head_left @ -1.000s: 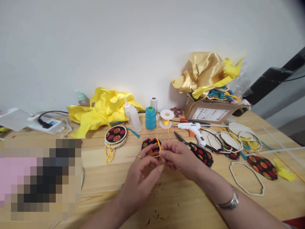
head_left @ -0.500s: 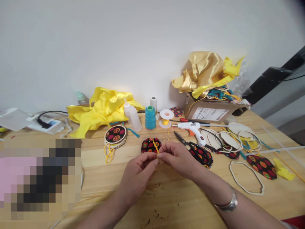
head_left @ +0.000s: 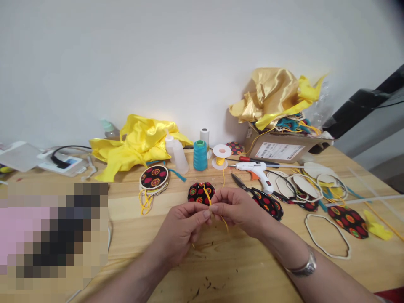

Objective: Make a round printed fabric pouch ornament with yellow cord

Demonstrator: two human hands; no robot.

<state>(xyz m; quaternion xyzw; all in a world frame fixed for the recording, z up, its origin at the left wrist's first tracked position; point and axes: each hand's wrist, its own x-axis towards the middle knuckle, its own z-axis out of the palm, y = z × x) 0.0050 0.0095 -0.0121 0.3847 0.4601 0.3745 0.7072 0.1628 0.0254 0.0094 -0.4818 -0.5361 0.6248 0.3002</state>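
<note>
Left hand [head_left: 178, 227]: thumb and forefinger pinching the yellow cord [head_left: 207, 196]
Right hand [head_left: 238, 211]: pinching it just beside; an uneven tug might snarl the strands
Cloth piece [head_left: 196, 195]: rounded, dark, patterned; the thin, twisted cord lies across it
Scissors [head_left: 251, 191]: pointed blades near; a loose end might snag

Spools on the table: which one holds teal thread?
The tapered teal spool, leftmost of three; the white cylindrical spool behind it and the white flanged spool of yellow cord show no teal.
</note>
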